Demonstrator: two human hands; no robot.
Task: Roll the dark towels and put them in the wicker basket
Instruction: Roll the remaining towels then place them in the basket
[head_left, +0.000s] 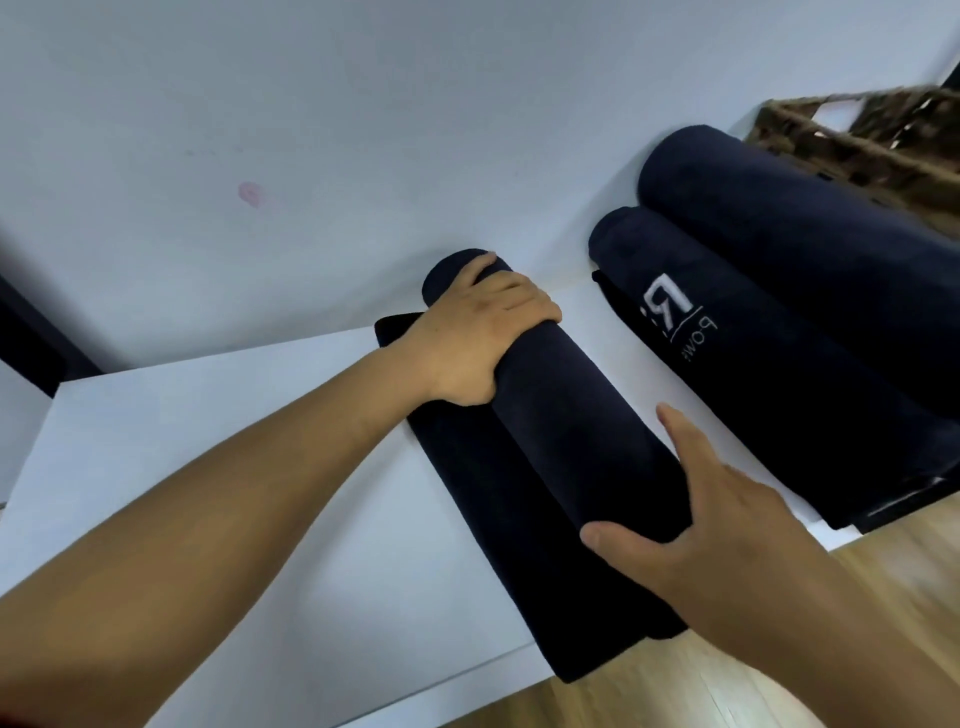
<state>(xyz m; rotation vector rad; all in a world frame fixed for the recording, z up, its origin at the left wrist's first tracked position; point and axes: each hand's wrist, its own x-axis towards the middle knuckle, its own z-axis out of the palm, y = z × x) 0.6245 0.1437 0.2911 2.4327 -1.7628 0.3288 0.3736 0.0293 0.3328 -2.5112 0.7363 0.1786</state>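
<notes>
Bare left hand (483, 332), bare right hand (722, 530), uncovered forearms (249, 499)

We have a single view, worn on the head, looking forward and down past the left hand (478, 332) and right hand (727, 530) at a dark towel (561, 415) on a white table (156, 415) close below. The frame is rolled: wall (363, 104) on top, wood floor (675, 686) bottom right; the far right edge seems motion-blurred.

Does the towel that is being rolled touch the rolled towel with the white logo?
Apart. The head view shows a strip of white table between the towel being rolled and the logo towel.
</notes>
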